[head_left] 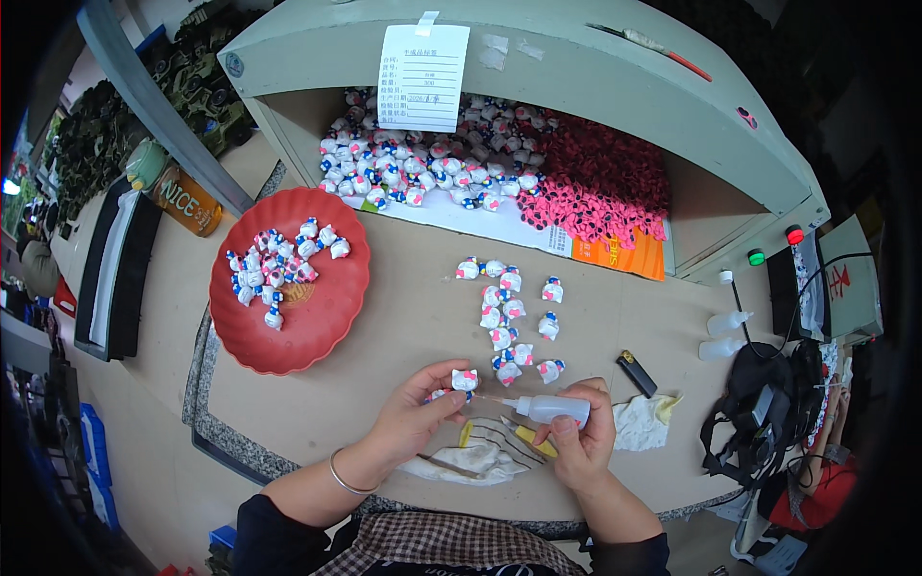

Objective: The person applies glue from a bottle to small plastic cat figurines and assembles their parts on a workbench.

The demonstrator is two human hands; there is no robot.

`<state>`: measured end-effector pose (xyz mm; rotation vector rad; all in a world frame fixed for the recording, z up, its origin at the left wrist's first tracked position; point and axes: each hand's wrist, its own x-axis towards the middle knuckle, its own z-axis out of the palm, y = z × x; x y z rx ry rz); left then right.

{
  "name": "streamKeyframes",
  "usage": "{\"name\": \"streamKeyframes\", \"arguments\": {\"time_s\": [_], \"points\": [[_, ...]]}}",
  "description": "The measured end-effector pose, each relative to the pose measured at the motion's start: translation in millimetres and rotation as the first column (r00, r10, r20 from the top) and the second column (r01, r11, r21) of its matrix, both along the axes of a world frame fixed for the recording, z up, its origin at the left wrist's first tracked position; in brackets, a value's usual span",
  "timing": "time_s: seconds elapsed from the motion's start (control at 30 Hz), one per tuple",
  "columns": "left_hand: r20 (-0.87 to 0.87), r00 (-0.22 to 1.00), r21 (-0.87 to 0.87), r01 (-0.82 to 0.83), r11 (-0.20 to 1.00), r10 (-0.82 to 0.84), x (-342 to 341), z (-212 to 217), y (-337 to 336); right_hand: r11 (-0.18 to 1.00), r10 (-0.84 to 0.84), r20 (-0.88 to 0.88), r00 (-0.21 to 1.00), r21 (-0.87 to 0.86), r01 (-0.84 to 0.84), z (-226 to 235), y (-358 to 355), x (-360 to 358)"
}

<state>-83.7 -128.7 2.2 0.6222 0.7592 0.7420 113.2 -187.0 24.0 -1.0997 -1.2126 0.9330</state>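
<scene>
Beige counter (413, 298): open lane between red scalloped plastic bowl (331, 326) and columns of small white cat-shaped figurines (502, 338), hand fits. Right of the figurines, wider gap up to two translucent white squeeze bottles (726, 324); black oblong case (636, 373) and crumpled white cloth (642, 422) obstruct its near end. Left grip (413, 408) and right grip (586, 432) block near middle. Grey-green open-fronted cabinet (576, 58) bars far side except its opening, partly covered by hanging white paper sheet (423, 82).

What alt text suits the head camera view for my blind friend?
A left hand holds a small white figure while the right hand points a bottle toward it. Beyond, more figures lie on the table, a red bowl of them sits to the left, and a shelf holds figures and pink pieces.
</scene>
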Motion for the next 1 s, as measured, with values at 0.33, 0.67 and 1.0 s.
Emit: {"name": "streamKeyframes", "arguments": {"time_s": [0.33, 0.67, 1.0], "points": [[0.002, 1.0, 0.001, -0.001, 1.0, 0.001, 1.7, -1.0, -0.1, 0.996, -0.062, 0.224, 0.973, 0.077, 0.045, -11.1, 0.6, 1.2], [-0.018, 1.0, -0.01, 0.014, 1.0, -0.015, 1.5, 2.1, -0.7, 0.996, -0.063, 0.247, 0.967, 0.069, 0.048, -9.3, 2.8, 0.4], [0.051, 0.999, -0.05, 0.016, 0.999, -0.013, 0.6, -1.8, -2.2, 0.992, -0.098, 0.224, 0.97, 0.094, 0.078, -11.8, 3.6, -4.2]]}}
